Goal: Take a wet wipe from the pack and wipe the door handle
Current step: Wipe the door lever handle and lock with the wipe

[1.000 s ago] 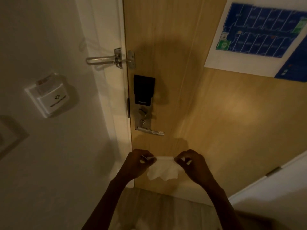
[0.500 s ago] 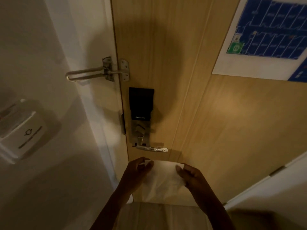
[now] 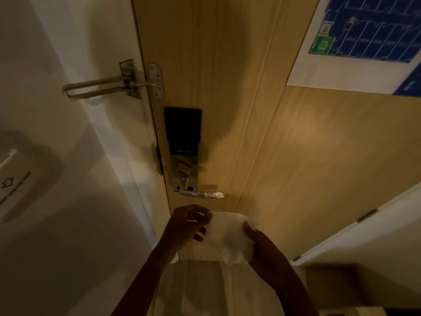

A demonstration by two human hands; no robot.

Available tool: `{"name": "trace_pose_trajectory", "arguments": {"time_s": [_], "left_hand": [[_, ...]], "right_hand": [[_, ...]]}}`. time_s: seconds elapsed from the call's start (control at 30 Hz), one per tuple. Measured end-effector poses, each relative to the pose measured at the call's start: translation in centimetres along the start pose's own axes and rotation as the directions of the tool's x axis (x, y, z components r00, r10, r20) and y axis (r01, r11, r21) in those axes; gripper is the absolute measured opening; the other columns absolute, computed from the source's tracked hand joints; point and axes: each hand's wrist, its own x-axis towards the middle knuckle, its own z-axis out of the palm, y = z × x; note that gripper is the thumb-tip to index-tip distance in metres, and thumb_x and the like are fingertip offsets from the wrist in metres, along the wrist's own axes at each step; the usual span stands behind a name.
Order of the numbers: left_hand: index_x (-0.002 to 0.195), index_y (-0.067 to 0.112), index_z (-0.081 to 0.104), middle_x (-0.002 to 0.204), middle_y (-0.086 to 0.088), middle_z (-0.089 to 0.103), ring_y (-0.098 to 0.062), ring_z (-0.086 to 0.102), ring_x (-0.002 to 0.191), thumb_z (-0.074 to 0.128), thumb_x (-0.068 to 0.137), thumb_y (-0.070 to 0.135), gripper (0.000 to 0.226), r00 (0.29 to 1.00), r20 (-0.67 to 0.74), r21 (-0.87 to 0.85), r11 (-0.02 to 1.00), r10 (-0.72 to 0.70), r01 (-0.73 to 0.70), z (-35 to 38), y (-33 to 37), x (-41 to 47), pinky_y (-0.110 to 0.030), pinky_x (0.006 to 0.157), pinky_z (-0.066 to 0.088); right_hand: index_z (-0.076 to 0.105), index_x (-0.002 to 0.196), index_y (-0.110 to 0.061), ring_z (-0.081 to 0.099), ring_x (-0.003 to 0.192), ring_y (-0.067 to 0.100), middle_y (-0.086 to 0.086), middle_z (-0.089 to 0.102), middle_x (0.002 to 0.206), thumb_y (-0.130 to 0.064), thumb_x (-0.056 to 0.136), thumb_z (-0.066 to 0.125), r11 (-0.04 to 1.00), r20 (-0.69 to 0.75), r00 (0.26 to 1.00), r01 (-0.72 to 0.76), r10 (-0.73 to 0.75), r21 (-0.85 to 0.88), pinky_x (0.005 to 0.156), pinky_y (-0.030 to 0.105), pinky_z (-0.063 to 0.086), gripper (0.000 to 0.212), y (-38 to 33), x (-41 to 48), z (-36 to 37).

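A white wet wipe [image 3: 229, 238] is spread between both hands just below the door handle. My left hand [image 3: 186, 226] pinches its left edge with the fingertips. My right hand [image 3: 262, 247] grips its right side, thumb on top. The silver lever handle [image 3: 200, 194] sticks out to the right from a metal lock plate [image 3: 183, 172] under a black card reader [image 3: 183, 130] on the wooden door [image 3: 296, 156]. The wipe is a short way under the handle and does not touch it. No wipe pack is in view.
A metal swing-bar door guard [image 3: 109, 86] spans the frame and door above the lock. A white card-holder switch [image 3: 13, 183] sits on the wall at left. A blue evacuation plan [image 3: 364, 37] hangs at the upper right. A white panel [image 3: 376, 236] stands at the lower right.
The view has closed in on the door, and the lock looks larger. The wipe, bunched and hanging a second ago, is now unfolded flat between my hands, closer under the handle.
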Motion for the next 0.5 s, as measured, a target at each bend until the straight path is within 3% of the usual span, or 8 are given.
{"name": "trace_pose_trajectory", "arguments": {"time_s": [0.07,0.2,0.3,0.33,0.37,0.43,0.5], "left_hand": [[0.094,0.012,0.071,0.078,-0.005,0.075,-0.019,0.072,0.059,0.07,0.088,0.013,0.006,1.0,0.009,-0.02,1.0,-0.009,0.009,-0.2,0.0,0.4,-0.025,0.05,0.057],[0.097,0.009,0.071,0.079,-0.007,0.077,-0.023,0.074,0.063,0.068,0.09,0.015,0.01,0.999,-0.029,-0.065,0.998,-0.013,0.011,-1.4,-0.4,0.8,-0.025,0.053,0.057],[0.096,0.011,0.071,0.08,-0.009,0.076,-0.025,0.074,0.063,0.067,0.09,0.015,0.008,0.993,-0.116,-0.039,0.999,0.004,-0.008,-2.8,-0.8,1.1,-0.027,0.054,0.057],[0.096,0.011,0.071,0.08,-0.009,0.076,-0.025,0.074,0.062,0.067,0.09,0.015,0.008,0.988,-0.155,-0.026,0.999,0.016,-0.021,-3.2,-1.0,1.2,-0.026,0.053,0.057],[0.097,0.011,0.07,0.08,-0.009,0.076,-0.024,0.073,0.061,0.067,0.09,0.015,0.009,0.979,-0.201,-0.01,0.999,0.033,-0.035,-3.6,-1.2,1.4,-0.026,0.053,0.058],[0.098,0.011,0.069,0.08,-0.009,0.075,-0.019,0.073,0.059,0.066,0.09,0.014,0.009,0.952,-0.299,0.008,0.998,0.069,-0.069,-4.2,-1.3,1.9,-0.024,0.053,0.058],[0.102,0.013,0.068,0.084,-0.007,0.074,-0.015,0.073,0.062,0.065,0.091,0.014,0.011,0.921,-0.376,0.037,0.995,0.103,-0.097,-4.5,-1.4,2.6,-0.026,0.056,0.059]], "right_hand": [[0.051,0.131,0.002,0.058,0.117,0.044,0.028,0.058,0.129,-0.023,0.066,0.087,0.999,-0.034,0.999,-0.038,0.039,0.039,0.089,0.051,0.055,0.078,0.1,0.4,-0.2],[0.051,0.133,0.001,0.056,0.12,0.043,0.027,0.057,0.131,-0.018,0.086,0.07,0.991,-0.1,0.99,-0.087,0.097,0.1,0.09,0.052,0.053,0.055,0.5,0.9,-0.4],[0.062,0.124,0.0,0.062,0.112,0.041,0.026,0.06,0.128,-0.017,0.068,0.085,0.957,-0.169,0.986,0.04,0.009,0.288,0.077,0.052,0.059,0.062,-0.2,1.3,-0.6],[0.066,0.119,-0.002,0.064,0.109,0.04,0.025,0.061,0.127,-0.019,0.07,0.083,0.942,-0.2,0.978,0.112,-0.049,0.317,0.074,0.051,0.059,0.055,-0.6,1.5,-0.6],[0.066,0.12,-0.004,0.064,0.11,0.04,0.024,0.061,0.127,-0.023,0.08,0.073,0.943,-0.242,0.962,0.193,-0.127,0.272,0.075,0.051,0.059,0.044,-1.0,1.5,-0.4],[0.061,0.124,-0.009,0.059,0.115,0.042,0.02,0.062,0.125,-0.033,0.094,0.053,0.936,-0.366,0.865,0.348,-0.343,-0.054,0.085,0.052,0.055,0.038,-1.7,1.9,0.0],[0.063,0.117,-0.016,0.064,0.106,0.028,0.008,0.068,0.111,-0.038,0.095,0.051,0.778,-0.4,0.684,0.425,-0.611,-0.462,0.087,0.049,0.054,0.034,-2.4,2.7,1.1]]}}
